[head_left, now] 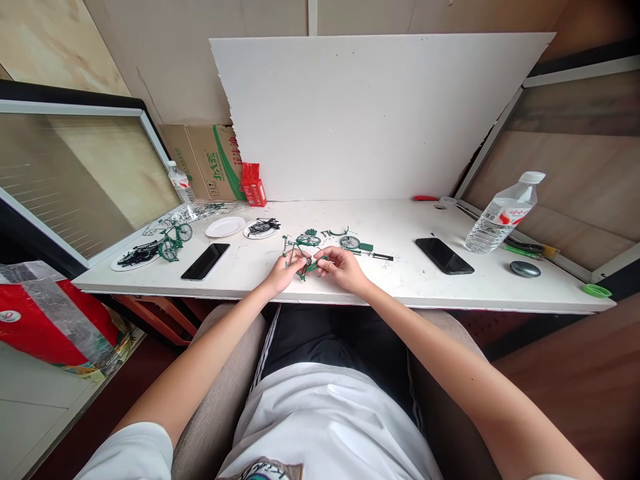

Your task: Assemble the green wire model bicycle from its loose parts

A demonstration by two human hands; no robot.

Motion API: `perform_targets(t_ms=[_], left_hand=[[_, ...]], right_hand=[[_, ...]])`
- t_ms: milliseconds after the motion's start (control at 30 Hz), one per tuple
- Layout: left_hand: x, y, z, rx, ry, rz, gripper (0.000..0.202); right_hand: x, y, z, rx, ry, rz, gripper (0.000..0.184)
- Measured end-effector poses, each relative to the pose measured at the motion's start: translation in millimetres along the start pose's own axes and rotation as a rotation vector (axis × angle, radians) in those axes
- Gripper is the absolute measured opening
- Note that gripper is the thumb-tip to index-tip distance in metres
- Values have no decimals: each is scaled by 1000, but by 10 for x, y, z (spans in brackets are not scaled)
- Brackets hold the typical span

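A small green model bicycle frame [306, 257] lies near the front edge of the white table [390, 280]. My left hand [286, 272] is closed on its left part. My right hand [343, 267] pinches its right side, fingers bent around it. Loose green parts lie just behind my hands: a spoked wheel [350, 242], a curved piece [338, 233], a small green block [365, 247] and a thin black screwdriver [375, 255].
A finished green model bicycle [174, 240] stands at the left, near plates with parts [262, 229] and an empty plate [225, 227]. Two black phones [205, 261] [445, 255], a water bottle [501, 213], a grey oval object [525, 269], a white board [370, 113] and a red box [254, 187] are around.
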State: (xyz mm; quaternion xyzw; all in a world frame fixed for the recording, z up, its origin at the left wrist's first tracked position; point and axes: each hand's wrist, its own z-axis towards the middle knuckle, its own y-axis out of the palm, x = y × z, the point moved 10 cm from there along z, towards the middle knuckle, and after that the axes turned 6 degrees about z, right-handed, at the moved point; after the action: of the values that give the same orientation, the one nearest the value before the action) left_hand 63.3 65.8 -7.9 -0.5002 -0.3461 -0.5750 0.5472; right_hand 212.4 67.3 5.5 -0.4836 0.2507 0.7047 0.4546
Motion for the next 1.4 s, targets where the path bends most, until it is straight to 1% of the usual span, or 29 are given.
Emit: perform_targets(t_ms=[100,200,267,400,500,600,800,900,1000,1100,1267,1400], left_hand=[[0,-6,-2,9,-7,26,28],[5,-26,0,32,-5,41,30],[4,-11,0,20,-6,33,32],[-3,48,-8,-32,-17,-1,32],[-12,35,-10,-18,-28,-10,30],[-31,22,-5,-5,-43,-17,29],[-26,6,-3,11,-35,3,31],[-35,14,-6,5,-38,15,32],[-25,16,-3,7,-13,49,31],[-9,26,-6,-1,10,64,28],[5,84,-29,-59,22,65,24],[22,120,-45,-88,35,52,23]], right_hand=[[52,12,9,-19,9,90,41],[90,34,5,-35,30,108,34],[75,31,6,-34,9,84,31],[13,-46,13,26,-64,20,28],[-8,-74,11,43,-82,-93,21],[-41,-102,-4,77,-107,-208,23],[-105,-107,-10,94,-162,-234,19],[-62,-113,9,80,-127,-149,24],[-1,-77,19,37,-66,-39,40],[12,-74,13,47,-27,-3,48],[-58,-120,4,122,-52,-36,51],[-54,-92,5,109,-50,-47,47]])
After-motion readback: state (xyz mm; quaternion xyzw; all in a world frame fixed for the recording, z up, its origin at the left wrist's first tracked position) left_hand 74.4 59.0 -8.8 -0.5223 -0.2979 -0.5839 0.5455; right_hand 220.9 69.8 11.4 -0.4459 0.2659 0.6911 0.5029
